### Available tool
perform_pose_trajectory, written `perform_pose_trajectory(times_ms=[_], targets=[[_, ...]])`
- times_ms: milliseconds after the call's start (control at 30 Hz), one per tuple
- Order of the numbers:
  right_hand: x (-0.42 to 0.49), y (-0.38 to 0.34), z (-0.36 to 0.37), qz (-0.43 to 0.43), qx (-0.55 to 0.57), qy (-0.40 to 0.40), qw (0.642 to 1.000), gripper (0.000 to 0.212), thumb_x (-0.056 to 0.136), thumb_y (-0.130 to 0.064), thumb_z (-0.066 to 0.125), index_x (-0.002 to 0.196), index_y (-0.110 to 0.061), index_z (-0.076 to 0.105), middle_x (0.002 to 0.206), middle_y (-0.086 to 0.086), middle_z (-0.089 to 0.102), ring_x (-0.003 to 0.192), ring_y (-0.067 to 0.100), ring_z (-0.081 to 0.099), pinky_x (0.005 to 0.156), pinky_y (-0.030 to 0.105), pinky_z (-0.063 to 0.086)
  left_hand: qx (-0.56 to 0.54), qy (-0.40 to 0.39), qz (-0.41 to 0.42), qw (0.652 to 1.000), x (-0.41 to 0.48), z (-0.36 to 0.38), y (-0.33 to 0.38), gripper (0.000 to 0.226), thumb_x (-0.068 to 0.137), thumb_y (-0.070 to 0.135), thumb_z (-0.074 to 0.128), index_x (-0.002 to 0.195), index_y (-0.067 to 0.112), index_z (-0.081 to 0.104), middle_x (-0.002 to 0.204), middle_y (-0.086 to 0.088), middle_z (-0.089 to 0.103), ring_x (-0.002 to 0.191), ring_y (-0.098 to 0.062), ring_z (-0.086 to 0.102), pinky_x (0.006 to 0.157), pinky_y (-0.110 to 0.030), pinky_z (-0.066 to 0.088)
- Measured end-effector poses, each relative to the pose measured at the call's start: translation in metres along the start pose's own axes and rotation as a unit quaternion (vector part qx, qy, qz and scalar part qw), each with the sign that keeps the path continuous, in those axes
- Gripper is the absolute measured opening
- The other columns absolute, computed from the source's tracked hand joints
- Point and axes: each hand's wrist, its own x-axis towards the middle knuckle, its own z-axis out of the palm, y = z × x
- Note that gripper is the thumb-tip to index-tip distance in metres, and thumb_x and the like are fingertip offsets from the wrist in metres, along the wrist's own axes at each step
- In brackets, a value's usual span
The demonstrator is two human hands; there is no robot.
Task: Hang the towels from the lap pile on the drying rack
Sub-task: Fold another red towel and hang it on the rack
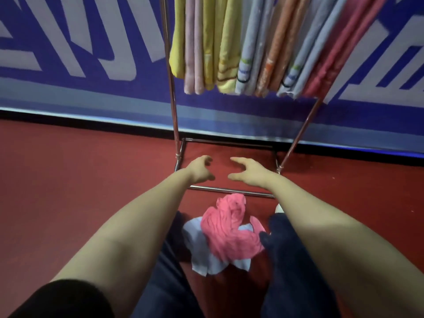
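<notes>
Now, head view: both bare arms reach forward, the hands side by side over the base bars of the drying rack (229, 192).
Left hand (199, 169): empty, its fingers (207, 159) loosely curled and gripping nothing.
Right hand (249, 172): empty, thumb and fingers (236, 159) spread apart and gripping nothing.
Lap pile: a crumpled pink towel (229, 232) lies on top of a pale blue towel (199, 249), between the dark trouser legs, at 6 o'clock from the hands.
Rack load: hung towels (252, 53) fill 12 to 2 o'clock. The top rail is out of frame, so I cannot tell what space is free.
Step in hand: probably fetching the next towel, with the pink one first.
Doing it well: draw both hands down to 6 o'clock and pinch two corners of one pink edge. Lift it straight up so the blue towel stays on the lap, then shake it flat before draping.
Risk: a snagged blue towel could slide onto the red floor (68, 180).
</notes>
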Motion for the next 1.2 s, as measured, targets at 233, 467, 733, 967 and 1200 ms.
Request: perform_pose_trajectory(times_ms=[233,467,733,967,1200], targets=[[0.000,0.096,0.065,0.094,0.044,-0.082,0.991,0.063,0.083,-0.016,0.073,0.140,-0.009,0.047,0.143,0.008,0.048,0.131,0.021,0.046,0.107,0.029,0.037,-0.006,-0.081,-0.096,0.992,0.004,0.072,-0.065,0.055,0.079,-0.002,0.072,0.130,-0.002,0.050,0.109,-0.012,0.062,0.092,-0.019,0.055,0.085,-0.029,0.046],[0.019,0.170,0.115,0.200,0.126,-0.113,0.965,0.056,0.081,-0.016,0.075,0.131,-0.002,0.054,0.131,0.011,0.059,0.120,0.021,0.055,0.100,0.026,0.043,0.012,-0.150,-0.162,0.975,0.035,0.127,-0.112,0.044,0.083,0.010,0.073,0.122,0.000,0.056,0.108,-0.012,0.065,0.093,-0.024,0.060,0.083,-0.030,0.047],[0.055,0.247,0.157,0.326,0.149,-0.113,0.926,0.031,0.091,-0.022,0.062,0.119,-0.009,0.063,0.092,0.008,0.056,0.076,0.018,0.052,0.060,0.025,0.042,-0.031,-0.156,-0.269,0.950,0.079,0.188,-0.169,0.040,0.095,0.034,0.056,0.115,0.000,0.061,0.108,-0.015,0.065,0.093,-0.028,0.062,0.076,-0.035,0.051],[0.075,0.305,0.195,0.501,0.282,-0.031,0.817,0.041,0.091,-0.027,0.060,0.125,-0.004,0.055,0.119,0.015,0.061,0.097,0.028,0.056,0.067,0.037,0.046,-0.203,-0.097,-0.421,0.879,0.091,0.237,-0.218,0.035,0.092,0.031,0.061,0.113,0.003,0.059,0.093,-0.008,0.060,0.092,-0.025,0.058,0.075,-0.036,0.051],[0.073,0.338,0.234,0.585,0.444,0.002,0.679,0.040,0.093,-0.026,0.056,0.130,-0.015,0.050,0.089,0.002,0.054,0.076,0.017,0.050,0.073,0.035,0.045,-0.281,-0.046,-0.502,0.817,0.097,0.277,-0.255,0.023,0.091,0.022,0.064,0.076,0.007,0.056,0.076,-0.011,0.055,0.070,-0.023,0.054,0.062,-0.033,0.053]])
